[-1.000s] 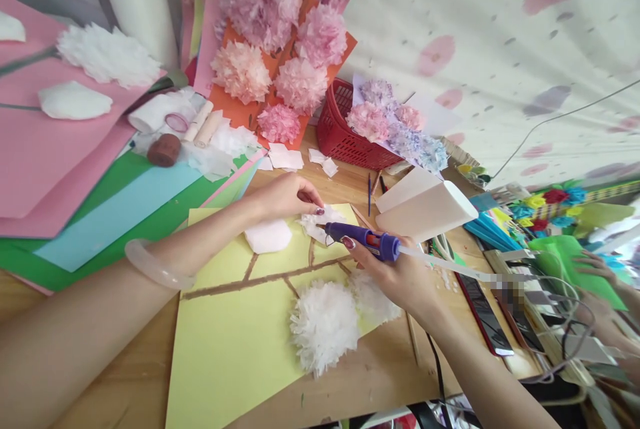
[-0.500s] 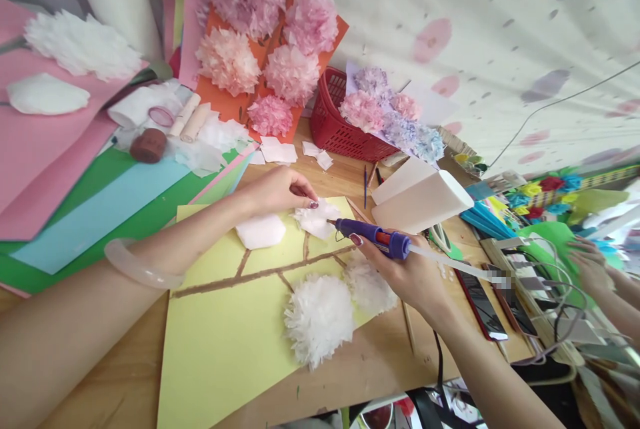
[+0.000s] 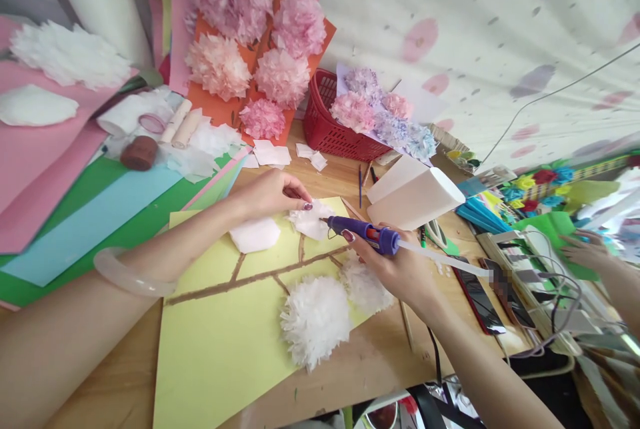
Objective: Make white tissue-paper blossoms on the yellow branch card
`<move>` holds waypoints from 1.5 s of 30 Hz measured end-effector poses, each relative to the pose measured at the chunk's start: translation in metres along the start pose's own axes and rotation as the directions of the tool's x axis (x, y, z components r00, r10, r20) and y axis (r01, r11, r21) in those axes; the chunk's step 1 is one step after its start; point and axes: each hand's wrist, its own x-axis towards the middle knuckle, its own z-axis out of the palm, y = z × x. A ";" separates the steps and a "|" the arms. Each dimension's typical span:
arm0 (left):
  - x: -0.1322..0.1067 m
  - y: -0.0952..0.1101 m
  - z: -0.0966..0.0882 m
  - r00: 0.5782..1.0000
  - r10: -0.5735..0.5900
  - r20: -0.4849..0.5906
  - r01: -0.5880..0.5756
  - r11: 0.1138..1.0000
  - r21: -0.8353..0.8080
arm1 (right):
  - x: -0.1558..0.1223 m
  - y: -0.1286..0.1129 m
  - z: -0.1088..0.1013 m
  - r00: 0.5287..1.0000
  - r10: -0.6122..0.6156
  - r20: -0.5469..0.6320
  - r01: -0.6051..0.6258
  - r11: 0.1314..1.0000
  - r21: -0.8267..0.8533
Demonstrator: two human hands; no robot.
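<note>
My left hand point(image 3: 281, 194) pinches the edge of a white tissue-paper flower point(image 3: 311, 221) over the upper part of a yellow sheet of paper point(image 3: 215, 356). In my right hand point(image 3: 395, 266) is a blue hot glue gun point(image 3: 363, 234), its nozzle pointing at that flower and touching or almost touching it. A long glue stick point(image 3: 445, 258) juts from the gun's back. Brown branch lines point(image 3: 260, 274) run across the yellow sheet. On it lie a flat white tissue piece point(image 3: 255, 234), a full white flower point(image 3: 316, 319) and another white flower point(image 3: 366, 284), partly behind my right hand.
Behind stand a red basket point(image 3: 345, 142) with pastel flowers and an orange sheet point(image 3: 245, 106) of pink flowers. A white paper roll point(image 3: 415, 199), phones point(image 3: 477, 299) and a power strip point(image 3: 520, 282) with cables lie right. Another person's hand point(image 3: 587, 252) is at far right.
The whole view has shifted slightly, with things appearing a little further left. Both hands keep their places at the flower, and the glue gun's nozzle stays by it.
</note>
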 end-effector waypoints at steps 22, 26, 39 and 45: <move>0.000 0.002 0.001 1.000 -0.013 -0.011 0.013 1.000 -0.002 | -0.001 0.000 -0.003 0.999 0.011 0.035 -0.015 0.995 0.099; -0.001 0.003 0.000 1.000 -0.002 -0.013 0.001 1.000 -0.005 | -0.005 0.000 0.001 0.999 0.021 0.044 -0.026 0.993 0.119; 0.001 0.000 -0.001 1.000 0.009 0.008 -0.009 1.000 0.019 | -0.003 -0.003 0.003 0.996 0.054 0.070 -0.059 0.995 0.080; 0.001 -0.003 0.000 1.000 0.031 0.003 -0.031 0.999 0.012 | -0.005 -0.014 0.005 0.995 0.058 0.082 -0.064 0.995 0.070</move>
